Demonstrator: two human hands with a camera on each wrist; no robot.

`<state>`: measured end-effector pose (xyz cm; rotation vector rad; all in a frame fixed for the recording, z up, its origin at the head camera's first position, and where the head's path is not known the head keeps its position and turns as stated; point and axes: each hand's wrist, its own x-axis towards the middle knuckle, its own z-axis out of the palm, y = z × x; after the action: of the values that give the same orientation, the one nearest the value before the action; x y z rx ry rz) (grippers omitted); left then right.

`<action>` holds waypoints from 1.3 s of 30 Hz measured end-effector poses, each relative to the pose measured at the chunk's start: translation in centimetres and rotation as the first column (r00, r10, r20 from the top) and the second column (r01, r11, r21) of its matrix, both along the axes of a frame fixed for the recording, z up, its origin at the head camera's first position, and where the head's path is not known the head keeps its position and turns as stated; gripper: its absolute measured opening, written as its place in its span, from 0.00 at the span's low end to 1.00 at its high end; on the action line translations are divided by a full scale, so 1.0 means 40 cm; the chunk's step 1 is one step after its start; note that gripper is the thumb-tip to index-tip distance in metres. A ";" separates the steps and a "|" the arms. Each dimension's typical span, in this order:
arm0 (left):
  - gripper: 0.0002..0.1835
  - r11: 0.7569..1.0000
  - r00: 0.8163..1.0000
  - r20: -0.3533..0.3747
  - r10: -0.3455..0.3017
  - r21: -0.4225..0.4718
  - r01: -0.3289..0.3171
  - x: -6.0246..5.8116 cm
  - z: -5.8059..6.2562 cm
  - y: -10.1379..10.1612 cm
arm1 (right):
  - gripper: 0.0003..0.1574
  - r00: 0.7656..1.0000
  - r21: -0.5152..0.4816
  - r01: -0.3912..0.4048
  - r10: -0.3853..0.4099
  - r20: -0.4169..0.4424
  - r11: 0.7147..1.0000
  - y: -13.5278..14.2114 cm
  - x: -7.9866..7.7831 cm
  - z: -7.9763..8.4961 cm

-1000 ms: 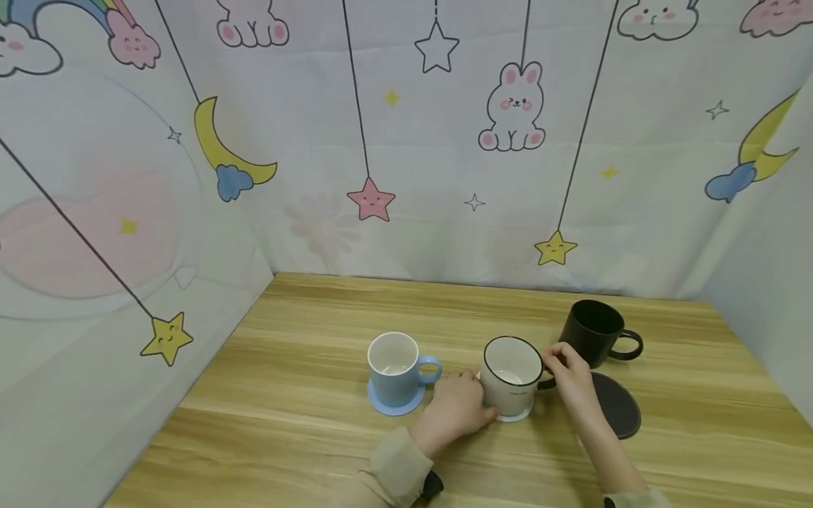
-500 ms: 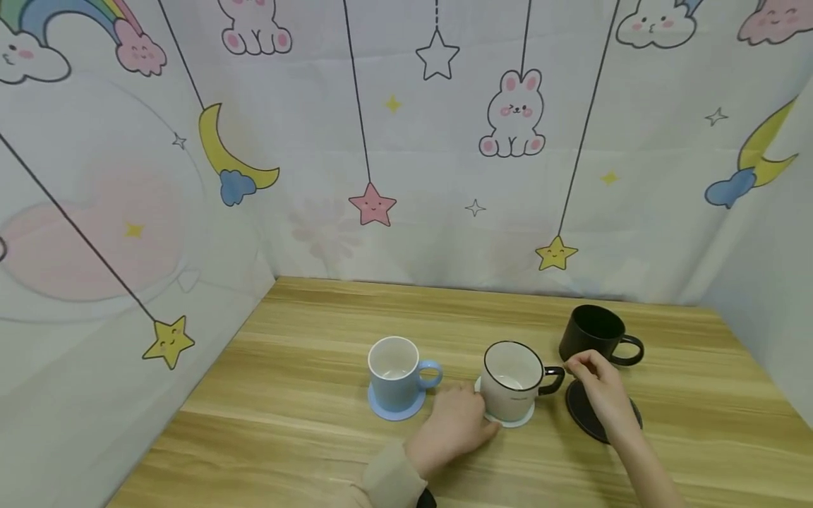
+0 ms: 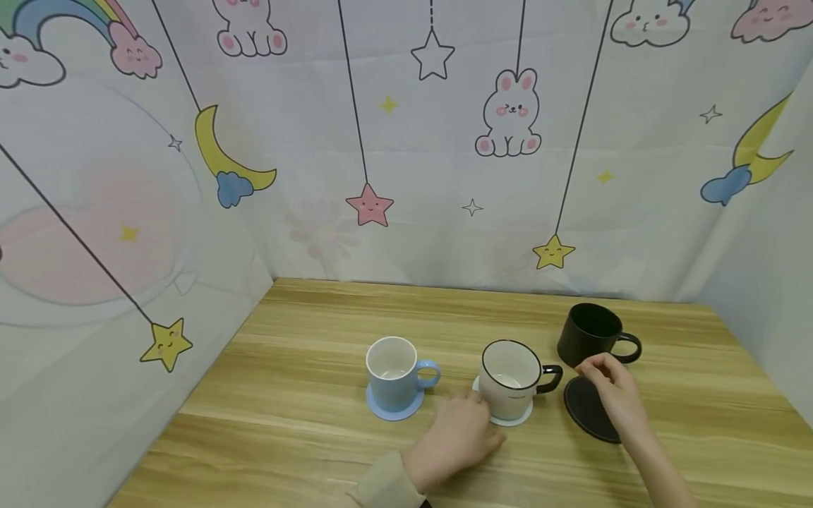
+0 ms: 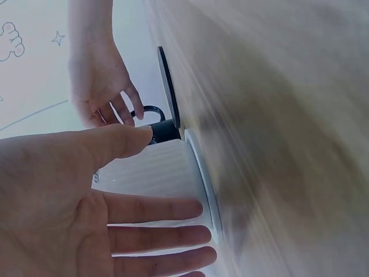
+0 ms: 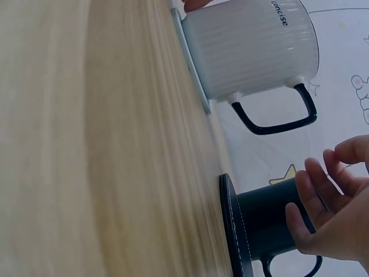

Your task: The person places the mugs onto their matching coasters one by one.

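A white mug (image 3: 508, 381) with a black rim and black handle stands upright on a pale round coaster (image 3: 512, 422). Close to its front left side is my left hand (image 3: 456, 434); the left wrist view shows its fingers (image 4: 164, 237) straight and not gripping the mug. Whether they touch it I cannot tell. My right hand (image 3: 615, 395), loosely bent and holding nothing, hovers over a round black coaster (image 3: 586, 409). Just behind that coaster a black mug (image 3: 584, 339) stands on the table. The right wrist view shows the white mug's handle (image 5: 277, 128) free of any fingers.
A light blue mug (image 3: 391, 384) sits on a blue coaster (image 3: 395, 413) left of my left hand, its handle towards that hand. The wooden table (image 3: 273, 395) is bounded behind and at the sides by a white cloth (image 3: 432, 162) printed with stars and rabbits.
My right hand has let go of the white mug's handle and moved right, over the black coaster. My left hand has drawn slightly down and back from the mug's side.
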<state>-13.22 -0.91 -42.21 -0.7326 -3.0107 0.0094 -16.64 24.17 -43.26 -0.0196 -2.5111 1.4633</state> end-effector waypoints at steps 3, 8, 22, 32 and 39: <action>0.25 1.000 1.000 -0.015 -0.024 -0.019 0.024 0.005 0.001 0.009 | 0.17 1.000 0.023 0.008 -0.008 0.008 1.000 0.013 0.002 0.003; 0.26 0.997 0.998 -0.034 -0.050 -0.065 0.048 0.014 0.003 0.026 | 0.18 1.000 0.044 0.018 -0.019 0.016 0.999 0.032 0.005 0.008; 0.22 0.995 0.995 -0.043 -0.087 -0.059 0.085 0.029 0.004 0.061 | 0.20 0.998 0.046 0.060 -0.060 0.002 0.997 0.071 0.003 0.019; 0.19 0.984 0.977 -0.119 -0.176 -0.039 0.173 0.035 0.007 0.090 | 0.19 0.991 0.075 0.127 -0.123 -0.055 0.989 0.091 0.003 0.025; 0.17 0.972 0.946 -0.224 -0.235 -0.051 0.230 0.039 0.003 0.115 | 0.20 0.975 0.083 0.218 -0.214 -0.061 0.972 0.104 -0.001 0.027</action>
<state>-11.67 3.69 -42.09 -1.0097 -2.6953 0.1143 -16.67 28.33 -42.20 -0.2302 -2.4420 1.2497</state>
